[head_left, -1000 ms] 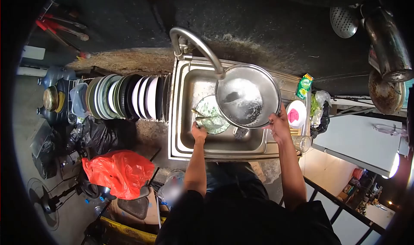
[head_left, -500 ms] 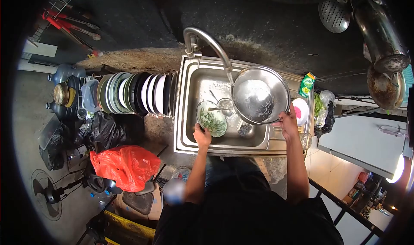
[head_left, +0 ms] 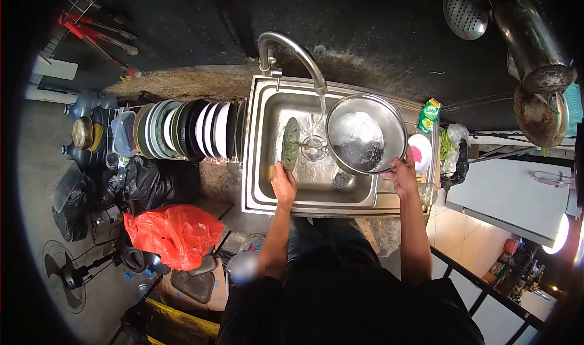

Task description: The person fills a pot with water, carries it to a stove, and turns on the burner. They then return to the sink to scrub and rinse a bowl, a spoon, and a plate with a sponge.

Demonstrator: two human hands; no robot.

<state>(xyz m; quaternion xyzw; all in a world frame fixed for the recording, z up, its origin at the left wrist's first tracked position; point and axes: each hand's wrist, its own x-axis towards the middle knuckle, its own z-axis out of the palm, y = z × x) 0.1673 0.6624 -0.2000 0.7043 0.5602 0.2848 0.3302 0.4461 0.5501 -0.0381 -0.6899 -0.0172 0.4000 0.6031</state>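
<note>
My left hand point(head_left: 284, 187) grips the lower edge of a green patterned plate point(head_left: 291, 144), tilted nearly on edge inside the steel sink point(head_left: 261, 208). My right hand point(head_left: 400, 173) is closed on the lower right rim of a steel bowl point(head_left: 367, 135), held tilted over the sink's right side. Water runs from the curved faucet point(head_left: 302, 56) into the basin, left of the bowl. A strainer-like round piece point(head_left: 314, 147) lies on the basin floor, partly behind the plate. A dark scouring pad point(head_left: 342, 179) rests below the bowl.
Upright plates point(head_left: 201, 129) fill a rack left of the sink. On the right ledge are a green soap pouch point(head_left: 429, 115), a white dish with something pink point(head_left: 420, 152) and a glass point(head_left: 429, 194). Pans point(head_left: 539, 117) hang at upper right; a red bag point(head_left: 173, 235) sits lower left.
My left hand has turned the plate from facing up to nearly edge-on. Water now streams from the faucet beside the bowl, which my right hand still holds.
</note>
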